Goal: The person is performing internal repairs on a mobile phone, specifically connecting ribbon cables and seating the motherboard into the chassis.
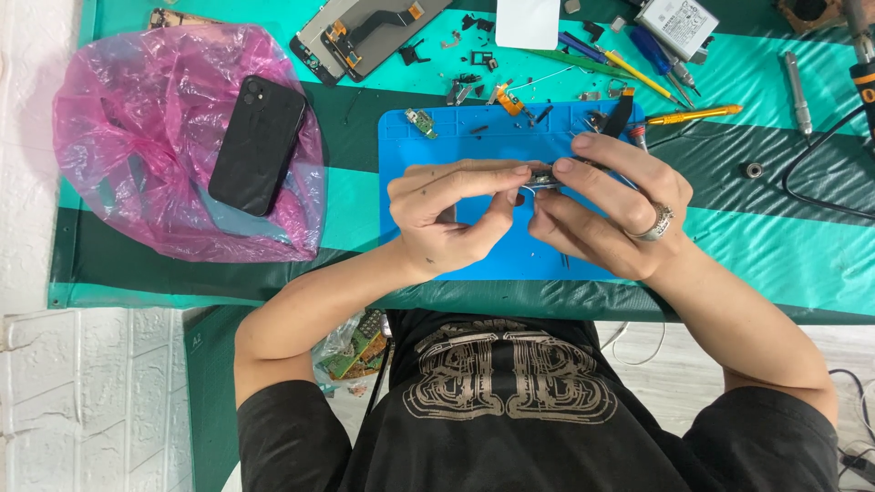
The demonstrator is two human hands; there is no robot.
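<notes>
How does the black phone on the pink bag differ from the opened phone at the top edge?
The black phone is whole, lying back up on the pink plastic bag. The opened phone shows its insides and a flex cable, lies straight on the striped cover, and is partly out of frame. Both lie flat, untouched.

1. A pink plastic bag (137,146), see-through and crumpled, lies at the left end of the green-striped table cover, with a black phone on top of it.
2. A detached phone screen panel (365,36), long and rectangular with a dark grey back and orange flex strips, lies tilted at the top edge, right of the bag.
3. A white card or label (528,22), plain and rectangular, sits at the top centre; its kind is hard to tell.
4. A silver-grey battery pack (679,25) bearing a pale printed label lies tilted at the top right, among the tools.
</notes>
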